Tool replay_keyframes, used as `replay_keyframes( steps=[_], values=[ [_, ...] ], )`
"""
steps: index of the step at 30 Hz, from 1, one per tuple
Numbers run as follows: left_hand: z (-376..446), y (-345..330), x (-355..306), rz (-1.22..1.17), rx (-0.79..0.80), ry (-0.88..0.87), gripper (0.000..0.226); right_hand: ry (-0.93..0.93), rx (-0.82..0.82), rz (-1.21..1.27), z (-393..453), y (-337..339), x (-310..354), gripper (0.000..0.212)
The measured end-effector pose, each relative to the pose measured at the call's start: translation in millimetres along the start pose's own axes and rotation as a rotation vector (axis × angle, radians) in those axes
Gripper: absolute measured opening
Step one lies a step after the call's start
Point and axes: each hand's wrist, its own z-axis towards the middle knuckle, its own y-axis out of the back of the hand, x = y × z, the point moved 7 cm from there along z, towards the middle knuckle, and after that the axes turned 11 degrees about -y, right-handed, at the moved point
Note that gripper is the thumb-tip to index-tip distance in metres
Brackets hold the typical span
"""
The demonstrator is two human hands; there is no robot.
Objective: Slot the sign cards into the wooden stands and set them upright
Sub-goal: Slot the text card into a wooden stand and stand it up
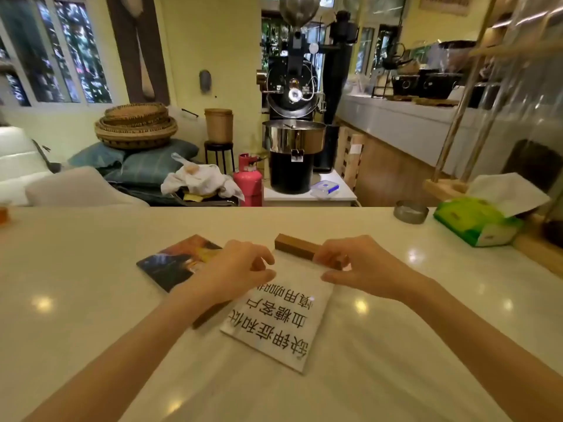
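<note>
A white sign card (pixel 283 324) with black printed characters lies flat on the pale counter (pixel 91 300), its far edge up against a brown wooden stand (pixel 294 245). My right hand (pixel 362 266) grips the right end of that stand, thumb and fingers closed around it. My left hand (pixel 234 269) hovers with curled fingers over the card's far left corner; whether it pinches the card is unclear. A dark colourful picture card (pixel 173 263) lies flat to the left, partly under my left hand. A second wooden stand (pixel 210 316) peeks out beneath my left forearm.
A green tissue box (pixel 475 223) and a grey ashtray (pixel 410 212) stand at the counter's far right. Behind the counter are a black coffee roaster (pixel 292 123), a pink gas cylinder (pixel 248 181), stacked baskets (pixel 135 124) and cushions.
</note>
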Motion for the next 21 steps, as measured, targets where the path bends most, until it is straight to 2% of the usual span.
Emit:
replay_keyframes(
  steps=[6,12,15,18,21],
  values=[
    [-19.0,-34.3,11.5,0.035,0.087,0.087,0.043,-0.010,-0.002,-0.110,-19.0,-33.5,-9.3,0.035],
    [-36.6,-45.2,18.3,-0.018,0.005,0.141,0.049,0.024,0.013,-0.041,-31.2,-50.7,-15.7,0.049],
    [-40.9,-42.5,19.2,-0.063,-0.062,0.196,0.046,0.069,-0.042,-0.088,-35.8,-54.5,-18.3,0.043],
    [-40.7,-41.9,20.2,-0.093,-0.100,0.231,0.045,0.221,-0.154,-0.240,-40.1,-56.9,-16.3,0.030],
    [-38.2,-42.1,21.7,-0.097,-0.127,0.266,0.046,0.292,-0.163,-0.272,-40.9,-61.8,-21.2,0.030]
  ],
)
